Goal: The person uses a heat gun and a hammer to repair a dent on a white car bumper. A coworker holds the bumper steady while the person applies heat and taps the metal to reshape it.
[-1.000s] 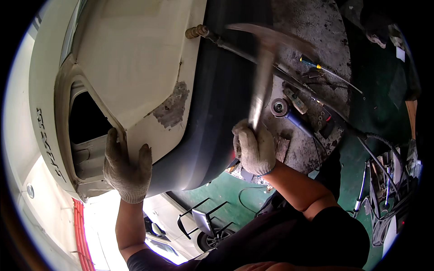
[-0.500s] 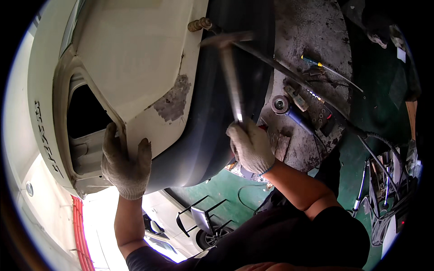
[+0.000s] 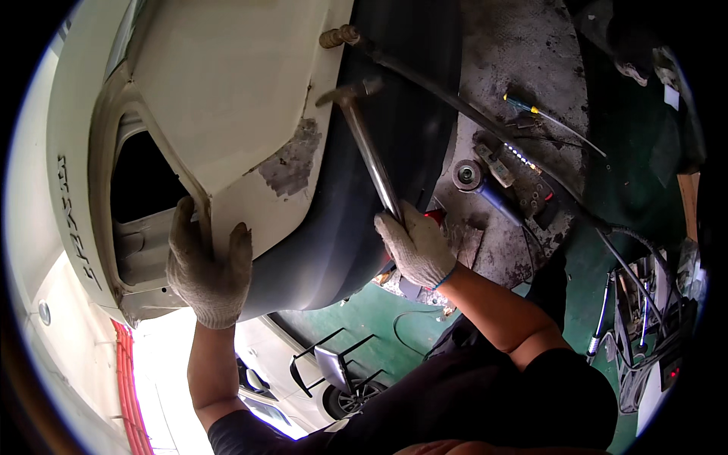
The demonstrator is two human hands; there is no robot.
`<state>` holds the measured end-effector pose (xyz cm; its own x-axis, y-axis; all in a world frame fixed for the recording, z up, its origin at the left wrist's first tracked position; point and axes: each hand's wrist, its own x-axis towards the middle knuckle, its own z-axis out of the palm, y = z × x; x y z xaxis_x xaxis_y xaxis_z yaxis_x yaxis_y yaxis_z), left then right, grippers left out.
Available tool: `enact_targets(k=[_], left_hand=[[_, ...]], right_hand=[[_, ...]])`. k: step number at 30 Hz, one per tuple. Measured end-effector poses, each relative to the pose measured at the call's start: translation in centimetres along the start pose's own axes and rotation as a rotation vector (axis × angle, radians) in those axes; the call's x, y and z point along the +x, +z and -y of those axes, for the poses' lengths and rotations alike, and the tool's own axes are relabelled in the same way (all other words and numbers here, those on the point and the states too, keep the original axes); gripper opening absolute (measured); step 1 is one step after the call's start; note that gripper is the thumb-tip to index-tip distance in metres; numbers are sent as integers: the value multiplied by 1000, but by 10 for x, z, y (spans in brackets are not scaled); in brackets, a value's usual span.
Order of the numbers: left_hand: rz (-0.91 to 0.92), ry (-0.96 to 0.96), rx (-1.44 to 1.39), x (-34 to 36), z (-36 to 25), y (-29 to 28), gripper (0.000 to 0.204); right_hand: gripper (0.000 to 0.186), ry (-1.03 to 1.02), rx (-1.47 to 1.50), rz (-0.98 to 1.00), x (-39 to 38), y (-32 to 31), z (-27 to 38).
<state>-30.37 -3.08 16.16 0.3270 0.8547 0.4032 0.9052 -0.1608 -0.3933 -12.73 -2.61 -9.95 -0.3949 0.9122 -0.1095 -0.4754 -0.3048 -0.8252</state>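
My right hand [image 3: 417, 246], in a pale knit glove, is wrapped round the metal handle of a hammer [image 3: 368, 152]. The hammer's head is over the edge between the cream car body panel [image 3: 235, 91] and its dark bumper [image 3: 394, 114]. A rough grey patch [image 3: 292, 161] of stripped paint marks the panel's corner. My gloved left hand [image 3: 211, 277] lies against the panel beside the light opening [image 3: 148, 182], fingers stretched out and thumb apart. The panel's edge runs between thumb and fingers.
A hose-like dark rod [image 3: 470, 114] with a brass-coloured end crosses over the bumper. On a worn round table [image 3: 523, 38] lie an angle grinder [image 3: 485, 193], a screwdriver [image 3: 557, 121] and small parts. Cables and tools [image 3: 644, 326] crowd the right. Another car's wheel [image 3: 353, 398] shows below.
The hammer's head has swung left and down toward the stripped patch, and its blur is gone. My left hand stays at the panel, nearly unmoved.
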Motion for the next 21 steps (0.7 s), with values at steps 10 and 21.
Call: enact_targets(k=[10, 21], left_hand=[[-16, 4, 10, 1, -2, 0, 70], [-21, -30, -65, 5, -4, 1, 72]], right_hand=[[22, -93, 70, -76, -9, 5, -5], [31, -1, 156, -42, -15, 10, -20]])
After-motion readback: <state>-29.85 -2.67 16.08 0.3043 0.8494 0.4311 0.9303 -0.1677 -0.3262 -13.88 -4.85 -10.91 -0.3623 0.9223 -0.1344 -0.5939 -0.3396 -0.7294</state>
